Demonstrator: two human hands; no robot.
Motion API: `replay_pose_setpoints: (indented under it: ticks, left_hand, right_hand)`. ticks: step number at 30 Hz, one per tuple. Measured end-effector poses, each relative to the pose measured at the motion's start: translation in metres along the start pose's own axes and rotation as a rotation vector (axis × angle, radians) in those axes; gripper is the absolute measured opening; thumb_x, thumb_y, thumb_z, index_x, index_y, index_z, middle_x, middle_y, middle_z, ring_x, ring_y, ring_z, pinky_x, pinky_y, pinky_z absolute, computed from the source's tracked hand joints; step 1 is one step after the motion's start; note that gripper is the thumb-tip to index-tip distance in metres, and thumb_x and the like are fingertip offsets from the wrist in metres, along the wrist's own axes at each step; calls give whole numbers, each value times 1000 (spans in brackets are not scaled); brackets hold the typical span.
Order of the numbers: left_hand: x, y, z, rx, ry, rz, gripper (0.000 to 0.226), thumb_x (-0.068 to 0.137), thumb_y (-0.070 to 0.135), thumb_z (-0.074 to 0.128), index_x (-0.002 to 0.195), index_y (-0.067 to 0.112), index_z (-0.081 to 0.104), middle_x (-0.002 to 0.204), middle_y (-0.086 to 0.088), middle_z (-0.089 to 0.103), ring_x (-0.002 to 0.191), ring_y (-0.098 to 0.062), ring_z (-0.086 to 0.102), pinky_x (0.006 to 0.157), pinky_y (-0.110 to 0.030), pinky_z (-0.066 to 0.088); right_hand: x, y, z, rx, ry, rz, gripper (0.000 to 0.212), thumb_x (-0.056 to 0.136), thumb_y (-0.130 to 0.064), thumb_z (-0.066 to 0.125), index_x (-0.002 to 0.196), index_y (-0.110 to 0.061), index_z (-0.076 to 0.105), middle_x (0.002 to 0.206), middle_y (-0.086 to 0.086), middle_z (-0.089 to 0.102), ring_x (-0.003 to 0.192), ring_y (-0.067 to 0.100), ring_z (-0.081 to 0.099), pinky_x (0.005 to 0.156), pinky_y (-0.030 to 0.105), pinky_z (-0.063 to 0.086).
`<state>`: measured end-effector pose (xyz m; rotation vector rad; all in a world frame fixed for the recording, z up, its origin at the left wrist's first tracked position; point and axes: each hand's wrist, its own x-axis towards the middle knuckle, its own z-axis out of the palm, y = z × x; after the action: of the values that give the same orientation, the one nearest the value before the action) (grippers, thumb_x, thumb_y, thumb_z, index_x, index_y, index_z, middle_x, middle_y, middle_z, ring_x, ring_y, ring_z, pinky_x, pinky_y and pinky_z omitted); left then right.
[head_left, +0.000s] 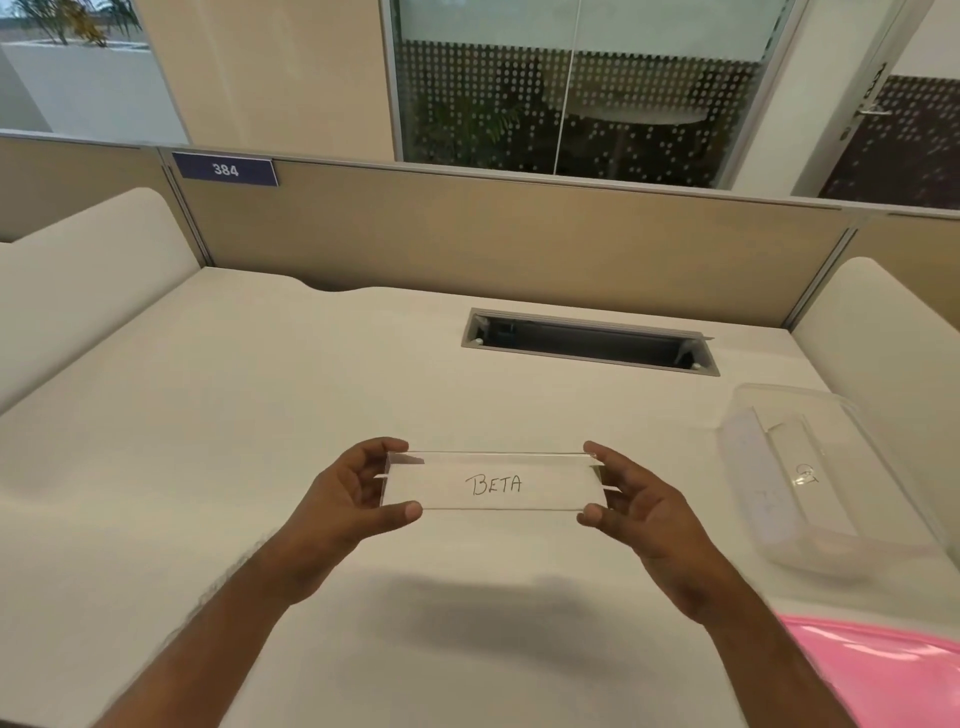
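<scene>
Both hands up over the bench (260, 415), holding a clear acrylic name holder (493, 480) between them. Card inside reads "BETA", facing the camera. Left hand (343, 499) pinches the left end, thumb under the bottom edge, fingers curled over the top. Right hand (639, 506) mirrors it on the right end. The holder sits level and clear of the surface, with its shadow below on the bench. Clear plastic box (810, 478) on the bench to the right, well apart, with more holders inside. Pink sheet (883, 670) at the near right edge. Cable slot (589, 340) further back.
</scene>
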<state>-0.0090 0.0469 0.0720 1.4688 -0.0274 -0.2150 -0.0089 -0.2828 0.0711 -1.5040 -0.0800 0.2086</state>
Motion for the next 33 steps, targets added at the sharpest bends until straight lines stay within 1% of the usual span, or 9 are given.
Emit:
replay_pose_setpoints:
  ticks: [2,5,7,10,14,17,22,28,33]
  left_hand:
    - [2,4,0,13,-7,31,65,63,2,85,121,19,60,122,-6,70,102,-19,69,80,-24,55]
    - [4,11,0,41,-12,83,66,60,0,86,118,19,61,120,-6,71,102,-20,69,79,-24,55]
    - [6,16,1,60,-17,129,67,59,-1,86,118,18,60,119,-7,71,103,-19,69,82,-25,55]
    - [7,23,4,92,-22,200,68,57,-2,87,117,15,59,118,-7,71,106,-19,67,88,-26,54]
    - [8,31,7,141,-33,264,68,57,-1,88,117,11,58,119,-8,70,111,-22,65,98,-30,51]
    - [9,35,9,160,-42,274,70,58,-1,89,118,10,56,120,-9,70,112,-24,64,101,-33,50]
    - [10,39,14,193,-29,279,70,57,1,89,118,12,57,118,-5,71,110,-21,64,101,-42,47]
    - [11,40,19,196,-24,268,69,57,1,87,118,14,57,115,-1,72,107,-19,65,99,-40,48]
    - [12,40,23,204,-40,262,69,58,3,88,118,16,57,116,-2,71,107,-18,66,96,-34,51]
  right_hand:
    - [-1,-4,-1,-7,-22,-33,66,71,-11,79,130,-34,60,125,16,59,114,31,62,92,32,54]
    - [-3,-11,-3,-13,-40,-99,69,70,-8,79,132,-30,59,119,7,65,112,26,65,85,27,54]
    - [-3,-17,-5,-32,-35,-144,69,69,-6,78,132,-27,58,118,1,67,113,25,64,85,27,55]
    - [-5,-26,-8,-63,-28,-195,70,69,-6,78,133,-25,56,122,2,66,115,24,63,88,29,55]
    - [-6,-34,-13,-115,-21,-238,70,69,-14,79,133,-31,56,125,-1,66,118,20,62,92,29,54]
    - [-7,-36,-16,-126,-22,-261,69,70,-14,79,132,-35,56,125,-4,66,119,19,61,90,26,54]
    - [-7,-37,-20,-124,-18,-297,70,70,-14,80,133,-33,57,125,1,66,118,24,61,93,32,54]
    - [-8,-40,-26,-185,-14,-305,68,69,-27,81,131,-41,56,125,-4,65,120,18,60,93,29,53]
    - [-9,-39,-32,-208,-12,-298,71,68,-33,82,132,-42,55,125,-6,65,119,19,61,96,33,53]
